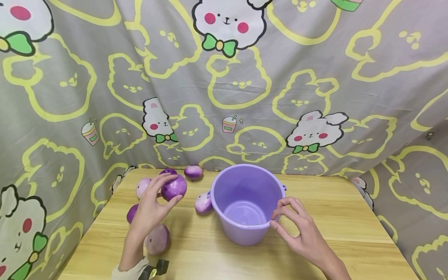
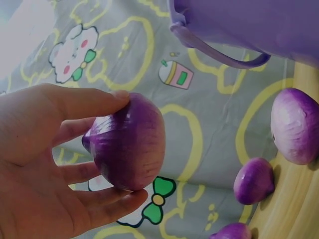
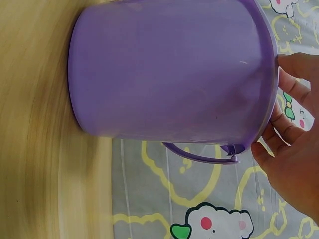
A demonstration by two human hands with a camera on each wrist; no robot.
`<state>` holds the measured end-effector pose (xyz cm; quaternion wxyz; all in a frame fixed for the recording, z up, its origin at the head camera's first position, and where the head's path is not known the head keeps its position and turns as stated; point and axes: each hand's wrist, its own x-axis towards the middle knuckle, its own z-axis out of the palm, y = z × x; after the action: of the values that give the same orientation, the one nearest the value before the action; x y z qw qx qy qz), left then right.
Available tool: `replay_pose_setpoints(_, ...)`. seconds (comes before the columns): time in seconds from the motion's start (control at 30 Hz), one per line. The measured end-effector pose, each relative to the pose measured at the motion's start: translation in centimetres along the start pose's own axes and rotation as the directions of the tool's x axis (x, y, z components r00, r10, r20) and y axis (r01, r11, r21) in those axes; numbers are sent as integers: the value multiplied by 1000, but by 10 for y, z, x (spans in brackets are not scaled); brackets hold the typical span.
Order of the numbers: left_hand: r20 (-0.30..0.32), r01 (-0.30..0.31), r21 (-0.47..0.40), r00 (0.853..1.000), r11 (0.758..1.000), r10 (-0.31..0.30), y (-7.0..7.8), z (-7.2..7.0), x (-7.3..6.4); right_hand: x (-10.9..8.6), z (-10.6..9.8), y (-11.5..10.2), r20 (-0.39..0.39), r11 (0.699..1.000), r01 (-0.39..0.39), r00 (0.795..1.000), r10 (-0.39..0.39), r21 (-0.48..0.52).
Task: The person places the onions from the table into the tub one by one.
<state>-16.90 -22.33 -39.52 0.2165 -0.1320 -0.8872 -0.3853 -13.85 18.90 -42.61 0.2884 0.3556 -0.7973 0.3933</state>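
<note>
Your left hand is partly closed, holding a purple onion between thumb and fingers, raised above the tabletop. In the left wrist view your thumb presses the side toward the bucket, your fingertips bear on the opposite side, and the onion's pointed end faces your palm.

Your right hand is also partly closed, with its fingers bent and its thumb and fingertips holding the near right part of the rim of the light purple bucket. The bucket stands upright near the middle of the tabletop; from above you see past its inner wall to the round floor, which shows a small ring mark. Its handle hangs down along the outside.

More onions lie on the tabletop to the left of the bucket. A pale onion sits just beside its left side, and a two-toned onion lies near the far edge. A dark onion shows partly behind the one you hold. Around your left forearm you have a pinkish onion, a half-hidden onion and a large dull onion, the last nearest your sleeve.
</note>
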Motion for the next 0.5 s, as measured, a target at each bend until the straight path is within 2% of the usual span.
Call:
replay_pose_setpoints(0.3, -39, -41, -6, 998, 999, 41, 3, -1, 0, -1, 0, 0, 5, 1000, -12, 1000, 12, -2)
replay_pose_setpoints(0.5, -54, -46, -8, 997, 999, 46, 6, -1, -1, -1, 0, 1, 6, 1000, -15, 1000, 15, -6)
